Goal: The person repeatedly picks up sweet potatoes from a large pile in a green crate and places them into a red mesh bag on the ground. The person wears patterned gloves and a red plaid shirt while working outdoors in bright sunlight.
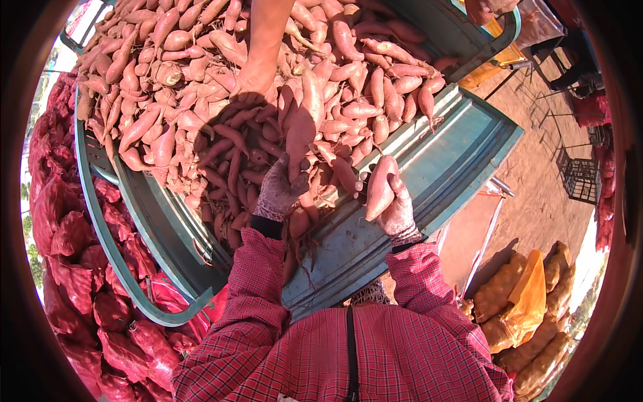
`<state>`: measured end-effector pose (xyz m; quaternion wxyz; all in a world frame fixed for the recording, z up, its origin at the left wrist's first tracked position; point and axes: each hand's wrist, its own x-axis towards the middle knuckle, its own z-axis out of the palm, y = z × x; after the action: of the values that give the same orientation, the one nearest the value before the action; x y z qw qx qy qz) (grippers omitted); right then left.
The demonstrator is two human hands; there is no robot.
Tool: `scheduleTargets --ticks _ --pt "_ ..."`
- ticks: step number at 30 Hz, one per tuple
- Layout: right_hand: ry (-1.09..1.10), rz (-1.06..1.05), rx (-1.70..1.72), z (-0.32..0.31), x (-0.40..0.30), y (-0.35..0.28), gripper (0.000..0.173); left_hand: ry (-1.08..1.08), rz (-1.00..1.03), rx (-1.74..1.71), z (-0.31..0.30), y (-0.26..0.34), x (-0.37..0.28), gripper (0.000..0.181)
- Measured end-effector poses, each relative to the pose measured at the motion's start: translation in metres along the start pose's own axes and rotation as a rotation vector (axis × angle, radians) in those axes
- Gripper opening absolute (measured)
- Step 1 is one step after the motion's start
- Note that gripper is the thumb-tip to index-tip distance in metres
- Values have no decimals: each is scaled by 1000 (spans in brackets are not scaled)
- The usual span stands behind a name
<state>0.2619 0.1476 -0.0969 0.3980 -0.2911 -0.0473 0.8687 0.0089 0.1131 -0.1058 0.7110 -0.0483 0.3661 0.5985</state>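
Note:
A large heap of sweet potatoes [201,95] fills the blue-green metal truck bed [402,186] before me. My left hand [279,193], in a dirty patterned glove, grips the lower end of a long sweet potato [304,125] that points up over the heap. Over the ribbed metal edge, my right hand [397,206], also gloved, holds a plump sweet potato [382,188] by its side. Another sweet potato [343,173] lies just left of that hand. My head's shadow darkens the middle of the pile.
Another person's bare arm [262,50] reaches into the heap from the top. Red mesh sacks [115,346] are stacked at left beyond the curved rail [95,226]. Filled sacks [502,286] stand on the ground at lower right. A black crate [577,178] sits farther off.

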Motion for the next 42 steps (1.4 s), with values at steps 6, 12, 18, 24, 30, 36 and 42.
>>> scheduleTargets --ticks 6,12,18,24,30,36,42 --pt "51 -10 -11 6 1 4 58 180 345 954 -53 -29 -21 52" --pt "52 -119 -416 19 -90 -37 70 234 55 967 -41 -43 -61 52" --pt "612 -252 -697 -105 -205 -93 65 220 91 941 -54 -48 -72 49" --pt "1055 146 -673 -248 -192 -59 54 231 169 1075 -63 -51 -69 47" --pt "633 -651 -1156 -144 -166 -77 48 419 426 1873 -56 31 -45 39" --pt "70 -714 -1899 30 -96 -13 44 574 745 1875 -18 175 22 52" --pt "18 -532 -2050 16 -75 34 31 787 1328 2081 -21 282 54 65"
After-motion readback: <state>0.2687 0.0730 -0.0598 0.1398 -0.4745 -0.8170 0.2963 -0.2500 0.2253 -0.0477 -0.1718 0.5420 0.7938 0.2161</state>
